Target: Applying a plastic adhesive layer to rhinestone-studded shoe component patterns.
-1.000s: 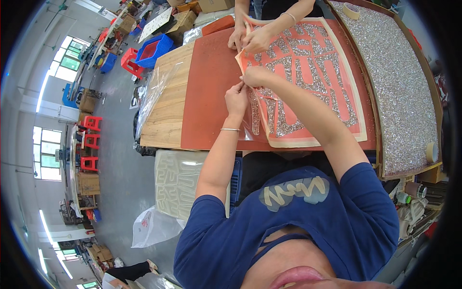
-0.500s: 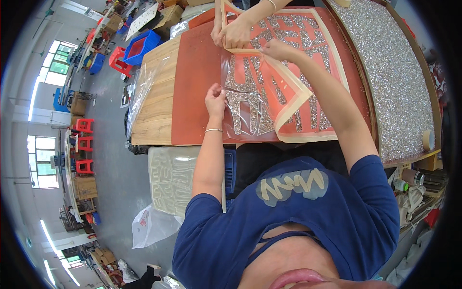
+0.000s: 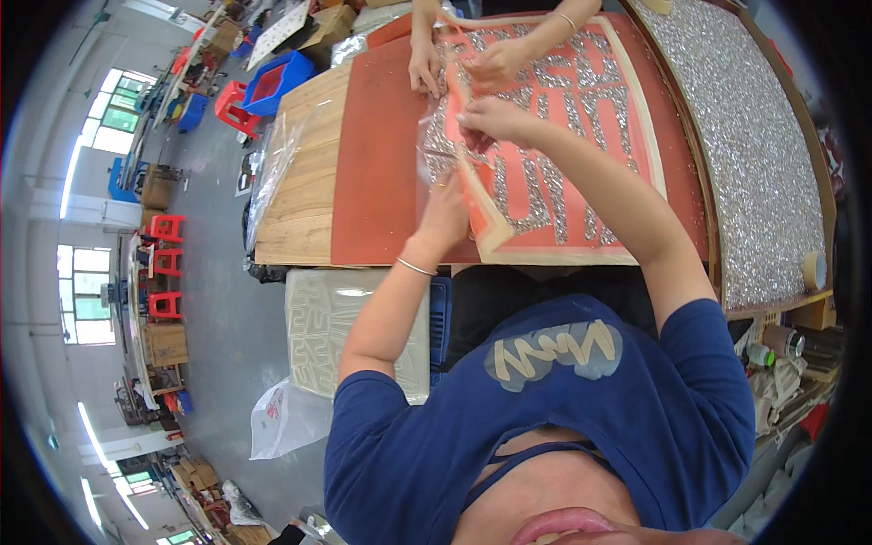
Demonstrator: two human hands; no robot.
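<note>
So the big tray [image 3: 775,304] on the right is loaded with silver glittery bits [image 3: 763,136], plus two tape rolls [image 3: 814,271] sitting on it, one near each end. There's also a blue bin [image 3: 297,76] by the bench [image 3: 295,195] with something red inside, can't tell what. Three red stools [image 3: 166,227] in a row, a fourth next to the bin. The one pink stencil sheet [image 3: 568,195] lies on the red mat [image 3: 377,154], its left edge lifted and folded. Right hand [image 3: 493,123] is pinching that edge; left hand [image 3: 445,207] is right at the fold, fingers partly hidden, can't tell its grip. Two co-worker's hands [image 3: 500,66] are up at the far end.
</note>
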